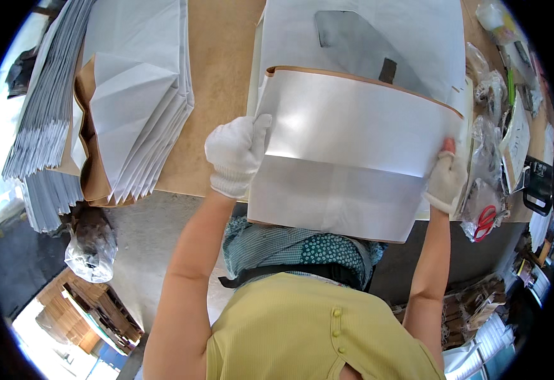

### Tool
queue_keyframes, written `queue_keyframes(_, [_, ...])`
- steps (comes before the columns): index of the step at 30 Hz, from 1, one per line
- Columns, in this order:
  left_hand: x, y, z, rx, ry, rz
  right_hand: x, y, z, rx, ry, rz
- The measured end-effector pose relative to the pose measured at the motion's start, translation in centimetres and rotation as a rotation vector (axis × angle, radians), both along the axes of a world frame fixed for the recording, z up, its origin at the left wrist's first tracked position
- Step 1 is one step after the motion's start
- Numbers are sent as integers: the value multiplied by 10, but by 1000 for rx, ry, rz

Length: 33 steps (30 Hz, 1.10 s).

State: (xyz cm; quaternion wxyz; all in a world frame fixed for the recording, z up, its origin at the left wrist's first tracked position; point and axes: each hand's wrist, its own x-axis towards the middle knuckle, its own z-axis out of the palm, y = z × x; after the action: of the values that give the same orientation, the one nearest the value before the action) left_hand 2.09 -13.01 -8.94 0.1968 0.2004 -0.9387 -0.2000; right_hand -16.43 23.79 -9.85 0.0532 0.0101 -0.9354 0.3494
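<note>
A large white paper bag (359,123) with brown paper showing at its upper edge lies bent toward me, a crease running across its middle. My left hand (236,152), in a white knitted glove, grips its left edge with the thumb along the side. At the right edge my right hand (447,180) is closed on the paper; its glove leaves a red-tipped finger showing. The fingers under the paper are hidden on both sides. Behind the bent bag lie more white paper (289,31) and a flat grey angular plate (359,44) with a small dark patch.
Folded white bags with brown insides (141,120) stand fanned at the left, beside a tall stack of grey-edged paper (42,107). Along the table's right side lie clear plastic bags (485,139), red-handled scissors (485,223) and a black case (537,183). A plastic bag (91,250) hangs below the table's left edge.
</note>
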Motion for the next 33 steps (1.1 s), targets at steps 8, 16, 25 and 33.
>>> queue_keyframes(8, [-16, 2, -10, -421, -56, -21, -4, 0, -21, 306, 221, 243])
queue_keyframes(16, [-45, 31, -3, -144, -89, -418, -11, -13, 5, 228, -114, 100])
queue_keyframes(25, [-56, 36, 10, -96, -151, -352, -24, -28, 20, 647, -58, 125])
queue_keyframes(33, [-71, 39, -20, -249, -113, -251, 51, -178, 3, 85, 363, 666])
